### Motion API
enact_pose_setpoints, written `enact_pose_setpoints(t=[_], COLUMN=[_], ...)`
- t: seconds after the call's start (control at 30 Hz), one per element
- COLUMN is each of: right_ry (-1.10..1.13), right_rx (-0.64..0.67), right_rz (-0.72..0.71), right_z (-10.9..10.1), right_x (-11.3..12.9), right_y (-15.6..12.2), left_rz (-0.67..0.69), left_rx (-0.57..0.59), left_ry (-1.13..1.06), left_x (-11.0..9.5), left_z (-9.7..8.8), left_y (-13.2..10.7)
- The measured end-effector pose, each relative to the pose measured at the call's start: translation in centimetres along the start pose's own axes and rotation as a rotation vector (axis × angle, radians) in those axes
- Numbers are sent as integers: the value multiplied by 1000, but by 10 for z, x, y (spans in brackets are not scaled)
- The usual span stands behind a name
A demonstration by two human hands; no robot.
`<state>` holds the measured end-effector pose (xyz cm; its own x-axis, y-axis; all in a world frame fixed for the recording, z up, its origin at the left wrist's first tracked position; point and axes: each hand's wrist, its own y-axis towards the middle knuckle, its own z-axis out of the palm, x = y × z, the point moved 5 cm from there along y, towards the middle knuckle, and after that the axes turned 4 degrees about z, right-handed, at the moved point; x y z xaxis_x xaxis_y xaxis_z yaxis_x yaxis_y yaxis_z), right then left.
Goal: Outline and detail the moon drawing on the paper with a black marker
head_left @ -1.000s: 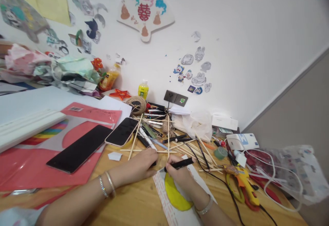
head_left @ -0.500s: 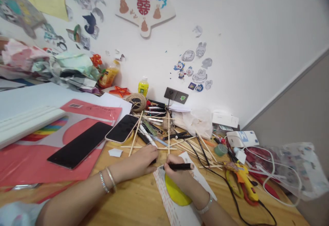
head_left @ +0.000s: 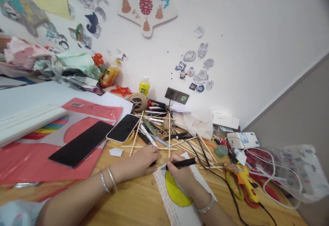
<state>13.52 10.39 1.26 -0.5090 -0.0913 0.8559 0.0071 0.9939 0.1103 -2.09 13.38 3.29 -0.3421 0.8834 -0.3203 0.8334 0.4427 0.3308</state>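
My right hand (head_left: 181,173) is closed round a black marker (head_left: 184,163), its back end pointing right and its tip low over the paper. Beneath that hand lies a white sheet (head_left: 177,215) with reddish print along its left edge and a yellow rounded shape (head_left: 176,191) on it, partly covered by my fingers. My left hand (head_left: 146,159) rests on the table left of the sheet, fingers curled. A small dark piece (head_left: 153,163) shows under its fingertips; its kind is hidden. Thin wooden sticks (head_left: 136,135) lie crossed just beyond both hands.
Left are a black tablet-like device (head_left: 81,143), a phone (head_left: 122,128) and a red-and-white packet (head_left: 97,109). Markers and twine (head_left: 138,101) crowd the back. To the right lie a yellow glue gun (head_left: 245,181), its black cord and white cables (head_left: 272,171).
The marker in my right hand has tilted, its back end now higher and further right. My left hand stays in place. The whole view has shifted slightly.
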Motion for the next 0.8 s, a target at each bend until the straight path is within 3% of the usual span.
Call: enact_pose_setpoints(t=[0.2,0.8], right_ry=[-83,-48], right_rx=[0,1], right_rz=[-5,11], right_z=[0,1], right_x=[4,-1], right_y=[-2,-2], left_rz=[3,28], left_rx=[-13,20], left_ry=[1,13], left_x=[-1,-3], left_z=[-2,-3], left_y=[0,1])
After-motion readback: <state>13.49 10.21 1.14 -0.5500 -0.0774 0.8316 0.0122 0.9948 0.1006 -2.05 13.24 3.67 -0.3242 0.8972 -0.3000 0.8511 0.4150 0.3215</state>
